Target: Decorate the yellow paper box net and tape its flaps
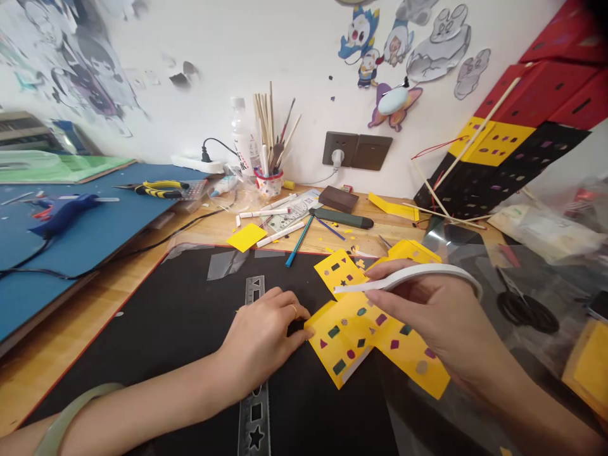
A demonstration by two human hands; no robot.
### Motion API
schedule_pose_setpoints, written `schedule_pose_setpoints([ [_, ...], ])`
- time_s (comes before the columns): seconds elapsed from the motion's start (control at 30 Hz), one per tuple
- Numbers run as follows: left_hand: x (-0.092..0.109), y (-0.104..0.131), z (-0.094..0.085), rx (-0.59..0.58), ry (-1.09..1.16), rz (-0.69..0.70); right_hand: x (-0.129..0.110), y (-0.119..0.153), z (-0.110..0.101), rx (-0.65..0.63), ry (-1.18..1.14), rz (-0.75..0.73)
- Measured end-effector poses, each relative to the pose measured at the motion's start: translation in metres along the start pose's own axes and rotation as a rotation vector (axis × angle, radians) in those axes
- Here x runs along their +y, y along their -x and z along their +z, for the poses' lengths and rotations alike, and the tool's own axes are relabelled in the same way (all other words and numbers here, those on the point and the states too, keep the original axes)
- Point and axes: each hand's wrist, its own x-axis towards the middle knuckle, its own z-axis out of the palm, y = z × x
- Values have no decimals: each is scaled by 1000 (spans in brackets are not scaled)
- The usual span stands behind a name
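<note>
A yellow paper cutout (349, 323) with small coloured shapes lies on the black mat (190, 329). My left hand (266, 329) rests over the ruler, its thumb and fingers at the cutout's left edge. Above the cutout, my right hand (427, 304) pinches a roll of white tape (427, 271), whose loose end reaches left over the paper. A clear stencil ruler (256, 411) sits under my left hand, its middle hidden. A white strip runs along the lower right edge of the cutout's left flap.
Behind the mat are markers (280, 234), a green-handled cutter (346, 219) and a cup of sticks (269, 180). Black scissors (527, 307) lie right. A glue gun (66, 209) and pliers (159, 188) are on the blue board (95, 234). Red, yellow and black boxes (498, 142) stand at the back right.
</note>
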Motion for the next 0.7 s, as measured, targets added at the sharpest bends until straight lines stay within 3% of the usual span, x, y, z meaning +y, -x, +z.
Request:
schedule_pose_setpoints([
  [0.37, 6, 10, 15, 64, -358, 442, 2, -22, 36, -301, 66, 358],
  [0.7, 3, 13, 11, -74, -307, 437, 24, -30, 30, -371, 179, 384],
])
